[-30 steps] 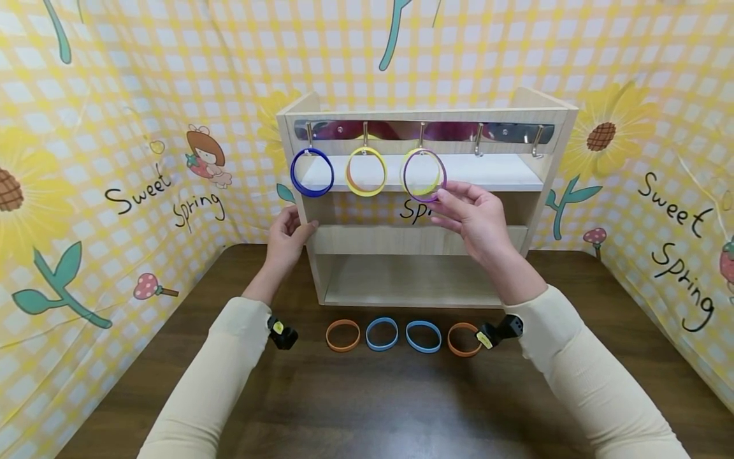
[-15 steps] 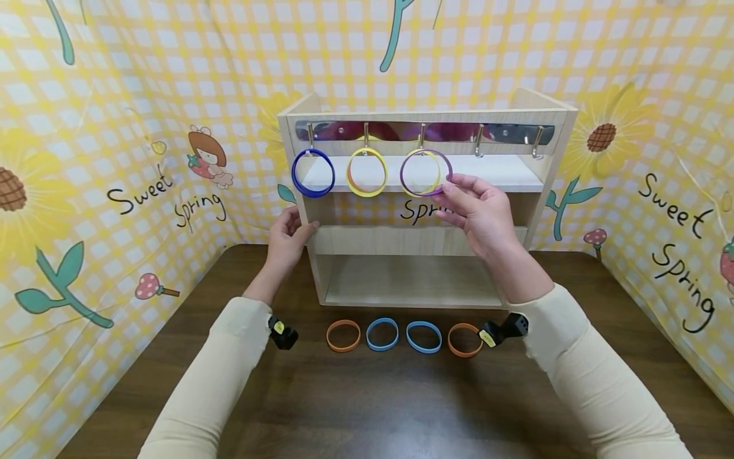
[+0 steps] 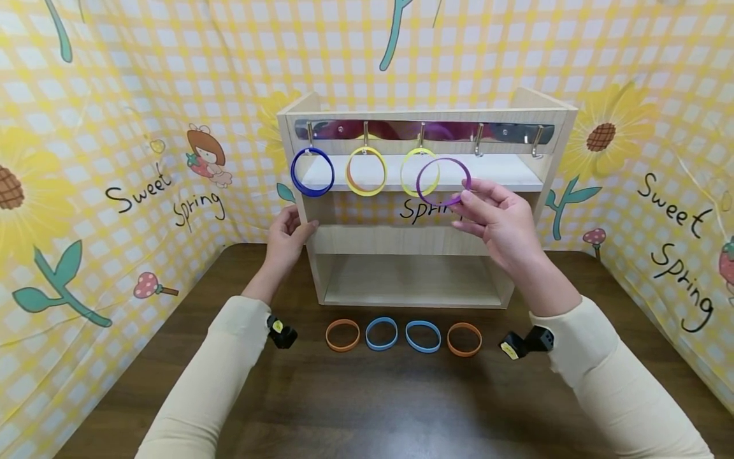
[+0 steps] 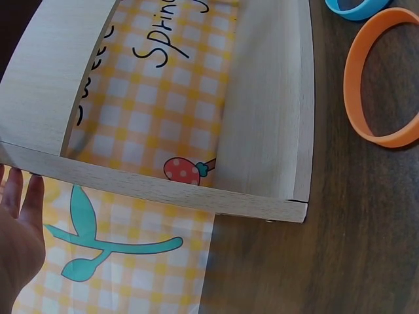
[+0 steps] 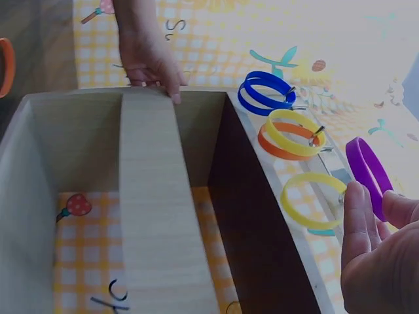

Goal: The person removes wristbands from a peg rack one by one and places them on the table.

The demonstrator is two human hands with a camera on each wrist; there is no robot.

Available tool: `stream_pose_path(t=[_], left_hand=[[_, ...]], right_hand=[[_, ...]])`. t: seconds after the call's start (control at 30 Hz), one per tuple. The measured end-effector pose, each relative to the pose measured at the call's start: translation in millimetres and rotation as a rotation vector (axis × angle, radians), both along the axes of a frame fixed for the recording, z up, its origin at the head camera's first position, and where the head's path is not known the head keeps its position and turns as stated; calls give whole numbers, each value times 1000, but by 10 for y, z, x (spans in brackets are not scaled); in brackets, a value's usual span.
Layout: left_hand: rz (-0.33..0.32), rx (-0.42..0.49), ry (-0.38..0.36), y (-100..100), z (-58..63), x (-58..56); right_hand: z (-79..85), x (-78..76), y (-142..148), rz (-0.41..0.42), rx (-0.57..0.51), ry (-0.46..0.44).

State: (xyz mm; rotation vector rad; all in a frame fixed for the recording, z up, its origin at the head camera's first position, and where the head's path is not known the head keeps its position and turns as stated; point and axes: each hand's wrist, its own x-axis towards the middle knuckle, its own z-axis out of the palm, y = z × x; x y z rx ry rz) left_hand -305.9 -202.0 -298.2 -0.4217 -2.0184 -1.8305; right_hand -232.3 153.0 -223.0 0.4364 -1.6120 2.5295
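My right hand point(image 3: 467, 192) pinches a purple ring point(image 3: 443, 182) by its right rim. It holds the ring upright in front of the wooden shelf point(image 3: 421, 239), between the third and fourth hooks and just below them. The ring touches no hook. The right wrist view shows the purple ring point(image 5: 368, 171) at my fingertips point(image 5: 357, 216). My left hand point(image 3: 288, 233) rests flat against the shelf's left side wall point(image 4: 157, 180), fingers straight. A blue ring point(image 3: 312, 172), a yellow ring over an orange one point(image 3: 366, 171) and a yellow ring point(image 3: 414, 173) hang on the first three hooks.
Two hooks point(image 3: 478, 141) at the right of the metal rail are bare. On the dark table point(image 3: 367, 408) in front of the shelf lie an orange ring point(image 3: 343, 335), two blue rings point(image 3: 381, 333) and another orange ring point(image 3: 464, 338). Patterned cloth walls surround the table.
My right hand has carried the purple ring to the right and slightly down, away from the third hook, where a yellow ring stays hanging. The left hand has not moved.
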Motion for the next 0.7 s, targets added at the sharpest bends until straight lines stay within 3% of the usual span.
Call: stream_pose_path(t=[0.4, 0.7], left_hand=[[-22, 32, 48, 4, -20, -16], [-15, 35, 22, 1, -16, -9]], right_hand=[[-356, 141, 371, 32, 110, -58], [-618, 216, 597, 64, 170, -112]])
